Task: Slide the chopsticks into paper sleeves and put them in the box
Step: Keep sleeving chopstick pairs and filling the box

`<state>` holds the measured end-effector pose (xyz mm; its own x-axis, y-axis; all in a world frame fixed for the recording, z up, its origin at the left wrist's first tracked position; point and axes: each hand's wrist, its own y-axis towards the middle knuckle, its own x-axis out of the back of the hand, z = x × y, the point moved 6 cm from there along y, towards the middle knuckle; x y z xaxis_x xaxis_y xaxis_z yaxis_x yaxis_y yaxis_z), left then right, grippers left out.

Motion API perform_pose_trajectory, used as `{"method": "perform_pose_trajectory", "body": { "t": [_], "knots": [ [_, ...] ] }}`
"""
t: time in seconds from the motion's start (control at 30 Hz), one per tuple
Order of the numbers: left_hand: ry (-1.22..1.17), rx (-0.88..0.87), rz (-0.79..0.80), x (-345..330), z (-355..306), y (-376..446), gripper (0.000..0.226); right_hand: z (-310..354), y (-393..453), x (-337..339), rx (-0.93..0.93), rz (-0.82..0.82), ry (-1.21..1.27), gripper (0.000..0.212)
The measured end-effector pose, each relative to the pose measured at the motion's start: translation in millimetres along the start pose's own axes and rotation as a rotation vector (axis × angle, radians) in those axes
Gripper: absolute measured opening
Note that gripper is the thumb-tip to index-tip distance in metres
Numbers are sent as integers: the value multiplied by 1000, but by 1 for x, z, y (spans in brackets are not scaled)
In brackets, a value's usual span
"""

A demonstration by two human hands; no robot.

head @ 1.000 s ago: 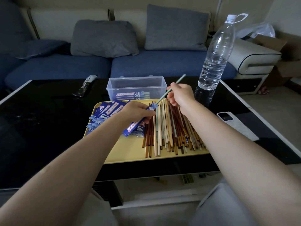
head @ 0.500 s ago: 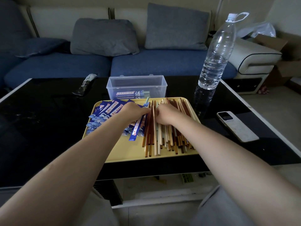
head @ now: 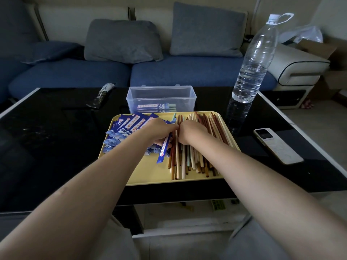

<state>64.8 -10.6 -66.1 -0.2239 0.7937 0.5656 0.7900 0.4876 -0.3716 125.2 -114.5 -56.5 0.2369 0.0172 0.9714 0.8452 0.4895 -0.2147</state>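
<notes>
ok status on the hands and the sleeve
Left hand grips a blue sleeve over the tray. Right hand down on the loose chopsticks. Box open behind, path clear.

The chopsticks [head: 195, 156] lie in a loose pile on the right half of the yellow tray [head: 150, 175], running roughly near to far. Colours are mixed: cream, reddish brown, dark brown and a few pale green. Their near ends are uneven, and some overlap.

The paper sleeves [head: 127, 128] are dark blue with a white label strip and a wave pattern. They lie fanned and overlapping on the far left part of the tray. One sleeve [head: 163, 150] lies tilted at the pile's left edge.

The box [head: 161, 98] is clear plastic, open-topped, and stands just beyond the tray's far edge. Sleeved chopsticks [head: 156, 107] lie flat inside it, pale green ends pointing right.
</notes>
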Motion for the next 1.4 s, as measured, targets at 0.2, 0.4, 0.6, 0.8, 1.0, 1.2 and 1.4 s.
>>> {"method": "perform_pose_trajectory", "body": {
  "t": [0.2,0.4,0.6,0.8,1.0,1.2,1.4],
  "knots": [
    [-31,1,8,0,0,-1,46,1,0,-3,-7,-66,2,33],
    [-112,-12,59,-5,-2,-3,42,-8,4,3,-72,-79,111,26],
    [-140,-39,80,-10,-7,-3,40,-40,4,33,-129,-216,375,18],
    [-22,-99,55,-12,-13,-6,35,-76,-2,68,-109,-510,1109,9],
    [8,-164,66,-13,-17,-10,24,-105,6,70,-226,-546,1717,18],
    [62,-190,88,-13,-22,-17,18,-118,17,67,-317,-598,1565,32],
    [58,-238,114,-15,-28,-20,21,-107,23,56,-303,-433,1412,29]
  ]
}}
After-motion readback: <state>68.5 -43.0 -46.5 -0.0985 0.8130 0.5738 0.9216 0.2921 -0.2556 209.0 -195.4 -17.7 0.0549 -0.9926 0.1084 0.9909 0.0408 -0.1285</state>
